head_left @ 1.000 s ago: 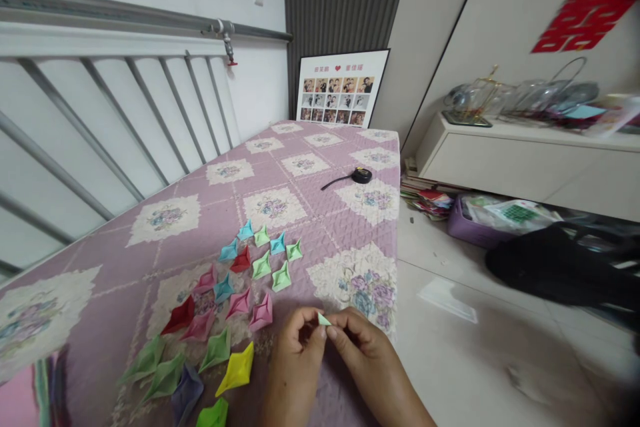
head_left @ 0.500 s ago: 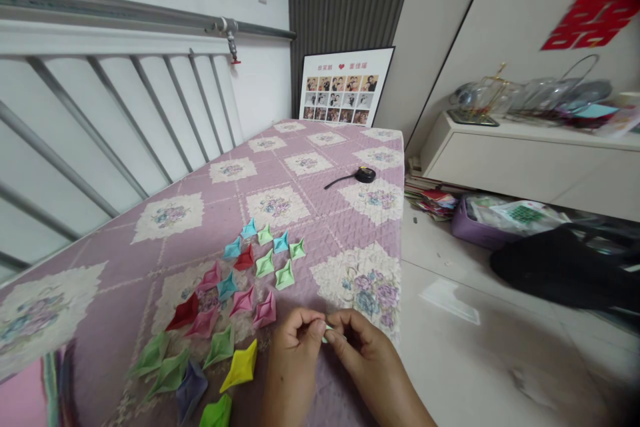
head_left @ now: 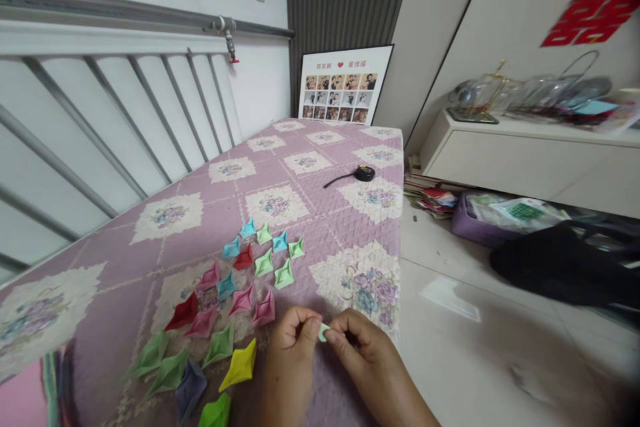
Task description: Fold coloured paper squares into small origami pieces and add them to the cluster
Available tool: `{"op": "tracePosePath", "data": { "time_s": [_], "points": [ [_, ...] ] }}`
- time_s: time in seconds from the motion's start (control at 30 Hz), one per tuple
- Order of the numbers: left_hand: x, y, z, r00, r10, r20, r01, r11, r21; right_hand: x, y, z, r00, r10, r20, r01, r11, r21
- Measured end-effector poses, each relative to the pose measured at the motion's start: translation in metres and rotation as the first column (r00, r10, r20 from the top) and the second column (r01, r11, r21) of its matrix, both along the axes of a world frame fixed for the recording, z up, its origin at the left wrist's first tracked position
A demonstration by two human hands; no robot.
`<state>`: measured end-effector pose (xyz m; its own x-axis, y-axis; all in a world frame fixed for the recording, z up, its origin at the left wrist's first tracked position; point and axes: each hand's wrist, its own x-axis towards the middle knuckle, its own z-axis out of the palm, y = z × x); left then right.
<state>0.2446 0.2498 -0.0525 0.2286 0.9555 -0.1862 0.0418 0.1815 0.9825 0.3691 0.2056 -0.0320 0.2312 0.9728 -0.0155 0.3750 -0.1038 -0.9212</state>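
Note:
Between my two hands is a small piece of pale green paper [head_left: 323,331], mostly hidden by the fingers. My left hand [head_left: 296,340] pinches its left side between thumb and forefinger. The right side is pinched by my right hand [head_left: 357,347] in the same way. To the left of my hands lie several folded paper boats, among them a yellow one [head_left: 240,365], a pink one [head_left: 264,308], a dark red one [head_left: 183,311], a blue one [head_left: 226,285] and a light green one [head_left: 284,273].
A black tape measure [head_left: 365,173] lies farther back on the flowered purple cover [head_left: 320,213]. Coloured paper sheets [head_left: 25,395] are at the lower left corner. A radiator [head_left: 125,120] runs along the left, and a framed photo board [head_left: 345,85] leans at the back.
My hands have drawn slightly apart, and more of the pale green paper shows between the fingertips. The paper boats have stayed in place.

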Motion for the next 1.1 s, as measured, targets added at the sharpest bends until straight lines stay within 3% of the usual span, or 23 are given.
{"op": "tracePosePath", "data": {
  "time_s": [0.13, 0.37, 0.57, 0.77, 1.0, 1.1],
  "points": [
    [0.0005, 0.0019, -0.0039, 0.997, -0.005, 0.083, 0.01, 0.998, -0.062, 0.0017, 0.0012, -0.0023, 0.997, -0.029, -0.066, 0.028, 1.0, -0.015],
    [0.0038, 0.0022, -0.0069, 0.98, -0.187, 0.067, 0.191, 0.979, -0.072, 0.0036, 0.0017, -0.0066, 0.974, -0.064, -0.219, 0.062, 0.998, -0.014],
    [0.0038, 0.0018, -0.004, 0.99, -0.143, 0.016, 0.144, 0.988, -0.049, 0.0061, 0.0004, -0.0077, 0.964, -0.064, -0.257, 0.06, 0.998, -0.025],
    [0.0047, 0.0, -0.0039, 0.994, -0.104, -0.016, 0.104, 0.994, -0.04, 0.0088, -0.0005, -0.0036, 0.98, -0.058, -0.188, 0.049, 0.997, -0.052],
    [0.0042, -0.0004, -0.005, 0.993, -0.114, -0.031, 0.113, 0.993, -0.029, 0.0073, 0.0007, -0.0017, 0.988, -0.042, -0.146, 0.034, 0.998, -0.059],
    [0.0042, 0.0015, -0.006, 0.991, -0.128, -0.046, 0.127, 0.991, -0.031, 0.0082, 0.0002, -0.0033, 0.975, -0.059, -0.215, 0.049, 0.997, -0.056]
  ]
}}
